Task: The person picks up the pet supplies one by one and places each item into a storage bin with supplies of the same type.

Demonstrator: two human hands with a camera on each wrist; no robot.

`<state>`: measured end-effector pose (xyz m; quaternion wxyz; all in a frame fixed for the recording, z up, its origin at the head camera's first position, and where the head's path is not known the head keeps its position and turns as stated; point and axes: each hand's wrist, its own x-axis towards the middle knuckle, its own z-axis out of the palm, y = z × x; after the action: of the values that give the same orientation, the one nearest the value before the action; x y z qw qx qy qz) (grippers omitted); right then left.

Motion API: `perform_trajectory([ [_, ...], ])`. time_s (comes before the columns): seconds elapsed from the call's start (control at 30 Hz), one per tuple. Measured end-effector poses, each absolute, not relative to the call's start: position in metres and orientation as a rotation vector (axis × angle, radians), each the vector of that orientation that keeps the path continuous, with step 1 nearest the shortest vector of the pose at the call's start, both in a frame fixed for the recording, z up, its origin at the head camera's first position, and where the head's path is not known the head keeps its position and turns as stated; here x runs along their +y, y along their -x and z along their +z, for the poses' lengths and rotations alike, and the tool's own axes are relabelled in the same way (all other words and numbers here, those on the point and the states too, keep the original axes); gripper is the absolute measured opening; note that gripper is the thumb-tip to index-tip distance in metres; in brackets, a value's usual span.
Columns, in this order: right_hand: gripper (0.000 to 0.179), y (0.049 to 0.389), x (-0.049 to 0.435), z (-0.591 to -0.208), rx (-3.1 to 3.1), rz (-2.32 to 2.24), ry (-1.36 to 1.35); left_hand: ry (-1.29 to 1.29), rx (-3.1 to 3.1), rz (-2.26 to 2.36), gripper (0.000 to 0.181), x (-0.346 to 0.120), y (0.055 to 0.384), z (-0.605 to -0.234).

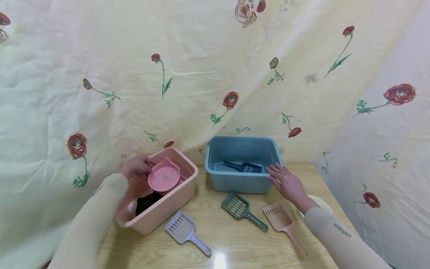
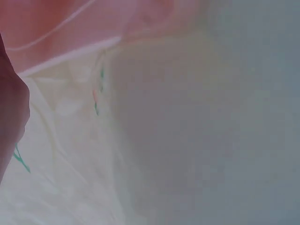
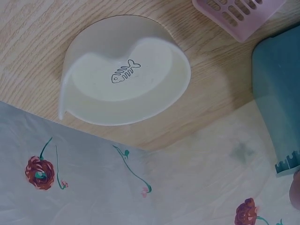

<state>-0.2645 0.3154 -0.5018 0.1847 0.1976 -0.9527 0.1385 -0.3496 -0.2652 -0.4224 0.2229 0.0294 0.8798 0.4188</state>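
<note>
My left hand [image 1: 137,167] grips the edge of a pink pet bowl [image 1: 164,177] with small pointed ears and a mark printed inside. The bowl is tilted toward me at the mouth of a pink plastic bin [image 1: 164,216] on the left; in the left wrist view only part of the hand and a blurred pink wall show. Inside that bin, under the bowl, lie something black [image 1: 146,203] and another pink piece. At the right end of a blue bin [image 1: 238,182], my right hand [image 1: 289,185] lies with extended fingers over the rim. A dark blue litter scoop [image 1: 246,167] rests inside.
On the wooden table in front lie a lilac scoop [image 1: 180,228], a green scoop [image 1: 236,206] and a pink scoop [image 1: 279,217]. A white pet bowl with a fishbone print [image 3: 126,79] stands at the right, partly behind my forearm. Flowered cloth [image 1: 188,93] hangs behind the table.
</note>
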Motion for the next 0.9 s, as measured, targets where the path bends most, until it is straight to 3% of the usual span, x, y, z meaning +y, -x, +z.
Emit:
perform_trajectory([
  [0.47,0.042,0.260,0.314,-0.498,-2.711,0.387,-0.556,-0.079,2.289,1.307,0.039,-0.259,0.355,-0.454],
  [0.9,0.043,0.260,0.314,-0.497,-2.727,0.383,-0.541,-0.097,2.378,1.329,0.041,-0.240,0.347,-0.465],
])
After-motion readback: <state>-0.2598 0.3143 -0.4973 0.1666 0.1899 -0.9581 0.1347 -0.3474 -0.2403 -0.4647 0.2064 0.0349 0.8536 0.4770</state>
